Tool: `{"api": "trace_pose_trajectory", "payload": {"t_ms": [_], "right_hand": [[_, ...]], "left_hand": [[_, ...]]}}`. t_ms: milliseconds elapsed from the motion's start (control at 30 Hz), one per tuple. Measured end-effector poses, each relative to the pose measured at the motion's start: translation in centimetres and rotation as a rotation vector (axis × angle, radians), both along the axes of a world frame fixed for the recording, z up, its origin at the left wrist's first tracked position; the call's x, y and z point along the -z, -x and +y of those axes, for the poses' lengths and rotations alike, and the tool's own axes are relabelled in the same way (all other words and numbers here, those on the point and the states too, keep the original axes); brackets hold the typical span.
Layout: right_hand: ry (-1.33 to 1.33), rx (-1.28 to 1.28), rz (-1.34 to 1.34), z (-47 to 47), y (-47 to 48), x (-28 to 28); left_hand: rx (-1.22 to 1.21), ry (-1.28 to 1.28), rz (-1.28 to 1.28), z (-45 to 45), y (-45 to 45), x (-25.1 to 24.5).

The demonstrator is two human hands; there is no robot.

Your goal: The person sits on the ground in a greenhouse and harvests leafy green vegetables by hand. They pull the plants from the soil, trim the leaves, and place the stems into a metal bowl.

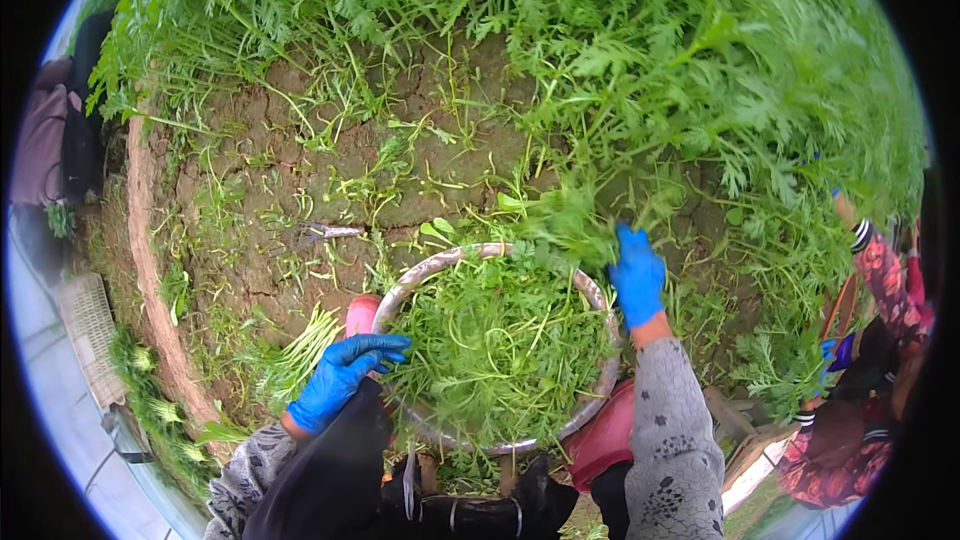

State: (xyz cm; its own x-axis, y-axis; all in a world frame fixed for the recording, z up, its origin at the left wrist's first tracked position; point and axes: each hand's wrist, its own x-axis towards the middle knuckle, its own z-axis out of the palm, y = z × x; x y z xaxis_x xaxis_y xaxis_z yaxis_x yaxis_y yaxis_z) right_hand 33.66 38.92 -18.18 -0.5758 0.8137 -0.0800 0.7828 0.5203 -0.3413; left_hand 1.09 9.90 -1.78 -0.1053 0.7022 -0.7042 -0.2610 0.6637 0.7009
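Observation:
A round metal basin (604, 292) full of cut leafy greens (510, 352) stands before me between my pink boots (604, 435). My right hand (639, 277), in a blue glove, is just beyond the basin's right rim, closed on a motion-blurred bunch of leafy greens (570, 229). At the basin's left rim, my blue-gloved left hand (345, 371) rests near my knee with fingers extended and nothing seen in it. Beside that hand lies a bundle of pale-stemmed greens (311, 349). A small hand tool (334, 231) with a pale handle lies on the soil beyond the basin.
Dense, tall feathery-leaved plants (675, 52) fill the far side and right. Cracked soil (285, 150) holds scattered trimmings. A low dirt ridge (146, 240) runs along the left, with a plastic crate (91, 334) and bundled greens (165, 409) beyond. Another person (847, 405) works at right; one more (56, 135) is at left.

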Motion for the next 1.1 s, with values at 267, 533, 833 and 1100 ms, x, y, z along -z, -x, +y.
{"api": "trace_pose_trajectory", "payload": {"t_ms": [267, 533, 833, 1100], "right_hand": [[0.008, -0.205, -0.012, 1.0, 7.4, -0.1], [0.329, 0.422, 0.124, 4.7, 9.8, -2.2], [0.785, 0.39, 0.936, 5.5, 8.4, 3.4], [0.331, 0.21, -0.093, 5.3, 14.0, -0.7]], "left_hand": [[-0.056, -0.026, -0.035, -0.6, 1.1, 0.7], [-0.061, -0.017, -0.02, -1.8, 1.5, 1.5], [-0.031, -0.058, -0.053, -2.3, 1.8, 1.6], [-0.05, -0.038, -0.096, -2.6, 1.3, 1.8]]}}
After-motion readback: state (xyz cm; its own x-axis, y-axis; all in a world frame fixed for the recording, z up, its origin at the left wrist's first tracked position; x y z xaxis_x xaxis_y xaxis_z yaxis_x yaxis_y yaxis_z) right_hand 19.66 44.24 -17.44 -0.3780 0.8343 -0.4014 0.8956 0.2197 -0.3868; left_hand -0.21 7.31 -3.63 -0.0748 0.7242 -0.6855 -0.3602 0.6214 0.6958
